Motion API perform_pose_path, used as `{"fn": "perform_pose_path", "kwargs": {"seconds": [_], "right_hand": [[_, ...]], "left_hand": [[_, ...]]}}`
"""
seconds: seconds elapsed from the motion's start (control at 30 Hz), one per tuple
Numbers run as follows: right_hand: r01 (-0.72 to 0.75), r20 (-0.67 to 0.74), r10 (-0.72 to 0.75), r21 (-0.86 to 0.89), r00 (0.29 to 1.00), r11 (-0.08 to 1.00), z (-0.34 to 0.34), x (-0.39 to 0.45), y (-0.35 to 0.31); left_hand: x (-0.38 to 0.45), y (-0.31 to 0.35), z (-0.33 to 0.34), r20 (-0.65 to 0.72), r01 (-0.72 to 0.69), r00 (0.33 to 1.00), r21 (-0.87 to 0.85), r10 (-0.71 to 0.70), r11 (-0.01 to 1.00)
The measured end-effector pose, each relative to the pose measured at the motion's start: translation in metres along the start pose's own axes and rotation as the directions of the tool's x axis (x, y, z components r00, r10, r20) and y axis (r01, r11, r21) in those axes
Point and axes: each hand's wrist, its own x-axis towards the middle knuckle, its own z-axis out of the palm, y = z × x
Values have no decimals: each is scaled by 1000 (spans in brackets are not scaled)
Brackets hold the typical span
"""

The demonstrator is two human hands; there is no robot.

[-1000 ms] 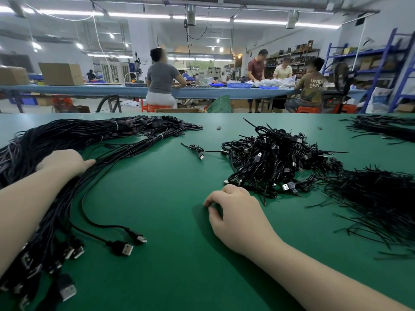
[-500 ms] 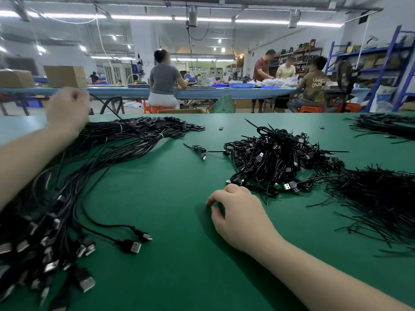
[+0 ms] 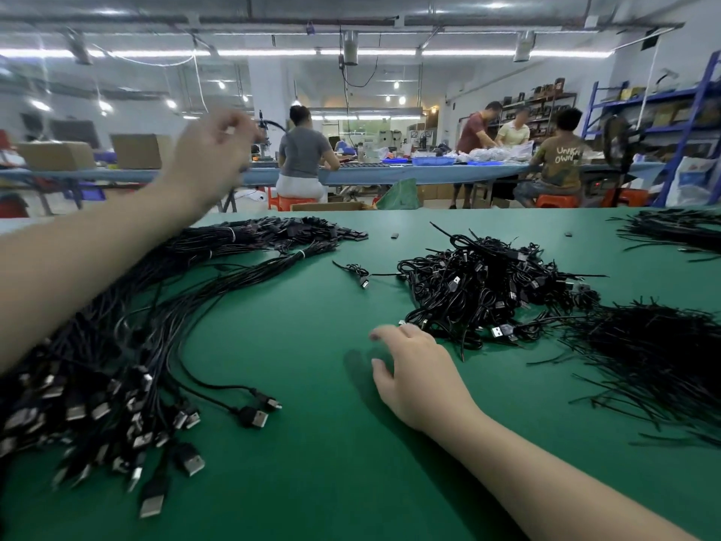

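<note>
Cables point(image 3: 117, 345) lie uncoiled at the left of the worktop point(image 3: 312, 404), a coiled pile point(image 3: 480, 290) beside the relaxed, empty right hand point(image 3: 417, 376) (the raised left hand point(image 3: 210, 158) is too blurred to judge its grip), so most work seems left.

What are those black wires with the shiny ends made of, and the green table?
USB cables: likely rubbery plastic, matte black, bending softly. USB plugs: black plastic bodies, silvery tips glinting like metal. Table top: smooth green mat, perhaps rubber or vinyl, faintly shiny.
</note>
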Motion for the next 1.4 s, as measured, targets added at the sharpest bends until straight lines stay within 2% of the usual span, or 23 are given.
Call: {"fn": "perform_pose_path", "kwargs": {"seconds": [0.07, 0.13, 0.17, 0.2, 0.23, 0.3, 0.33, 0.4, 0.47, 0.53, 0.6, 0.67, 0.8, 0.87, 0.9, 0.93, 1.0, 1.07, 1.13, 1.2, 1.3, 1.4], "right_hand": [[59, -164, -38, 129, 986, 990, -9, -1, -3], [168, -368, -60, 269, 928, 948, -29, 3, -9], [222, -453, -74, 282, 888, 933, -42, 7, -10], [255, -519, -84, 267, 851, 929, -56, 14, -9], [256, -570, -77, 240, 818, 937, -71, 20, -8], [170, -639, -34, 153, 769, 973, -101, 30, -3], [112, -640, -34, 81, 768, 990, -112, 32, 1], [41, -590, -88, -93, 802, 995, -131, 32, 10], [26, -507, -141, -227, 850, 974, -148, 31, 18], [53, -366, -115, -174, 923, 983, -166, 29, 26], [34, -288, -18, 51, 957, 998, -179, 28, 33], [-58, -367, 123, 184, 922, 981, -188, 28, 44], [-189, -457, 374, 400, 807, 897, -201, 29, 68], [-268, -487, 406, 329, 773, 905, -202, 28, 77], [-306, -470, 394, 255, 790, 917, -201, 27, 80], [-336, -404, 374, 164, 835, 927, -199, 27, 82], [-339, -151, 335, 4, 930, 941, -192, 27, 75], [-286, 89, 286, -12, 954, 958, -179, 27, 57], [-191, 177, 175, 78, 968, 978, -161, 28, 37], [-120, 154, 79, 282, 985, 952, -143, 28, 19], [-98, 79, 65, 563, 995, 821, -124, 25, 1], [-139, 122, 72, 757, 990, 638, -115, 22, -10]], "left_hand": [[-22, 32, 30, 252, -51, 966, -17, 54, 999], [-42, 55, 56, 472, -133, 873, -5, 120, 991], [-50, 61, 69, 528, -152, 838, -20, 140, 988], [-55, 65, 80, 545, -139, 827, -47, 142, 989], [-59, 71, 91, 522, -81, 843, -114, 129, 990], [-67, 85, 108, 497, 88, 865, -282, 67, 955], [-67, 88, 115, 511, 181, 859, -328, 14, 927], [-68, 93, 124, 574, 319, 817, -355, -65, 879], [-75, 92, 129, 626, 360, 778, -362, -62, 860], [-81, 84, 129, 657, 359, 753, -347, -49, 866], [-82, 71, 121, 697, 344, 715, -283, -55, 895], [-77, 55, 105, 719, 386, 687, -235, -108, 892], [-66, 27, 70, 702, 539, 678, -273, -219, 796], [-64, 18, 58, 680, 596, 685, -318, -261, 737], [-63, 16, 57, 649, 616, 706, -363, -285, 699], [-62, 15, 57, 604, 625, 734, -422, -311, 657], [-61, 19, 61, 529, 615, 777, -524, -342, 588], [-61, 25, 66, 546, 609, 777, -528, -312, 592], [-65, 32, 70, 621, 599, 747, -475, -236, 645], [-68, 38, 76, 663, 594, 728, -487, -172, 640], [-71, 44, 83, 665, 625, 740, -625, -99, 468], [-74, 48, 90, 657, 647, 750, -707, -74, 284]]}}
